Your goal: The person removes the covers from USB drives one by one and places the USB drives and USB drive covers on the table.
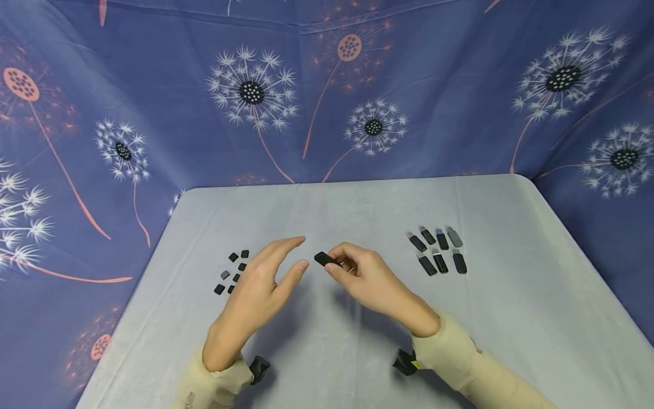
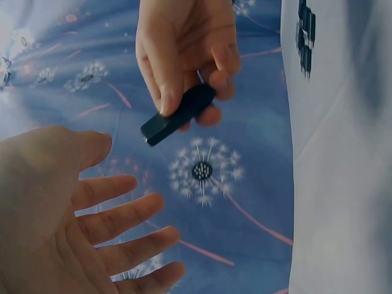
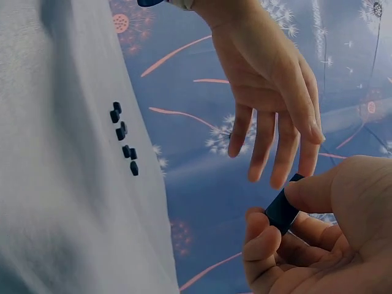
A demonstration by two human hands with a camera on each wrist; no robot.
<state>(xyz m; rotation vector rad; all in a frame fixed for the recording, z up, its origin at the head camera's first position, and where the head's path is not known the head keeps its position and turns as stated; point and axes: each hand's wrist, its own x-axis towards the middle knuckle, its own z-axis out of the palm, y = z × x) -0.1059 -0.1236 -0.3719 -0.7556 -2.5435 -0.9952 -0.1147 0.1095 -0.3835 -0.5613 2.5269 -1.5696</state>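
Observation:
In the head view, my right hand [image 1: 375,284] pinches a black USB flash drive [image 1: 323,258] between thumb and fingers above the middle of the table. The left wrist view shows the drive [image 2: 184,112] with its end pointing toward my left hand [image 2: 61,214]; no bare metal plug shows there. My left hand [image 1: 258,287] holds nothing. Its fingers are extended and spread, a short gap from the drive. Beside and partly behind it lie several small caps, mostly black [image 1: 233,257], with one grey cap [image 1: 225,275].
Several uncapped USB flash drives [image 1: 440,262] lie in two rows on the right of the table, one of them grey [image 1: 454,237]. A pale cloth covers the table [image 1: 511,318]. Behind it hangs a blue curtain [image 1: 439,85] with dandelion prints.

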